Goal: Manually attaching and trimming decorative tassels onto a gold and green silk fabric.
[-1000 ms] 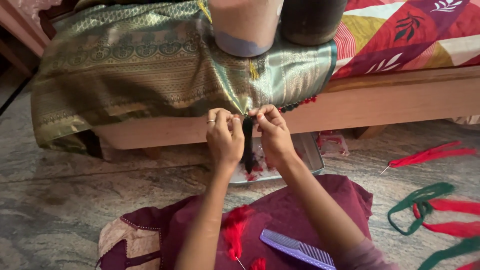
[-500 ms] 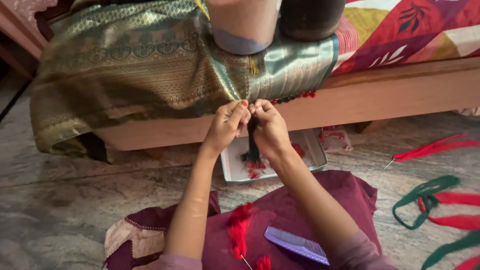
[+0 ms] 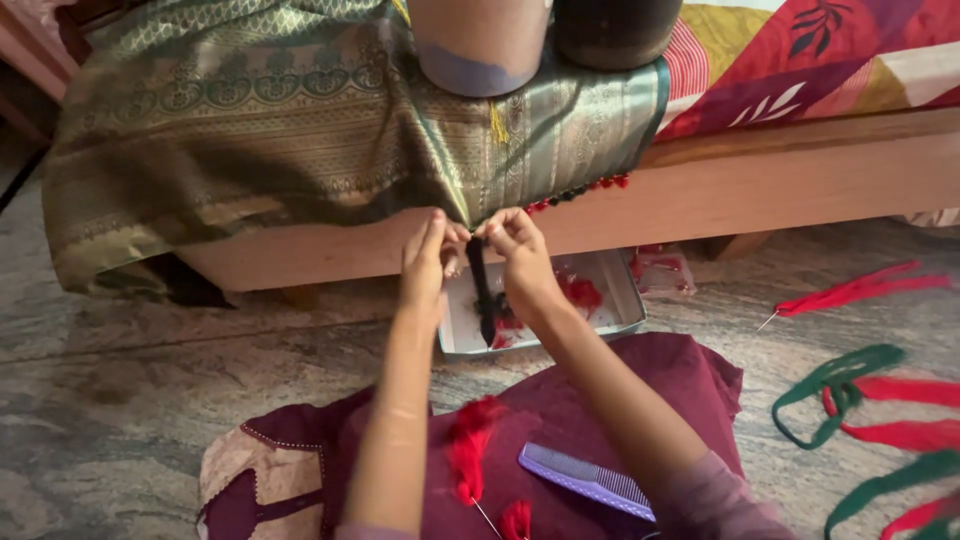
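My left hand (image 3: 428, 258) and my right hand (image 3: 517, 255) are raised together at the hanging edge of a green and gold woven cloth (image 3: 260, 130) draped over a wooden bed frame (image 3: 780, 190). Both hands pinch the top of a dark thread tassel (image 3: 482, 290) that hangs straight down between them from the cloth's edge. A row of small red and dark tassels (image 3: 580, 192) runs along the cloth's hem to the right. On my lap lie red thread tassels (image 3: 468, 448) and a purple comb (image 3: 586, 480).
A shallow grey tray (image 3: 620, 300) with red thread scraps sits on the stone floor under the bed edge. Red and green thread skeins (image 3: 850, 390) lie on the floor at right. Two round containers (image 3: 480, 45) weigh the cloth down on the bed.
My hands have risen from lower by the tray up to the cloth's hem, with the dark tassel now hanging below them. The view has tilted slightly.
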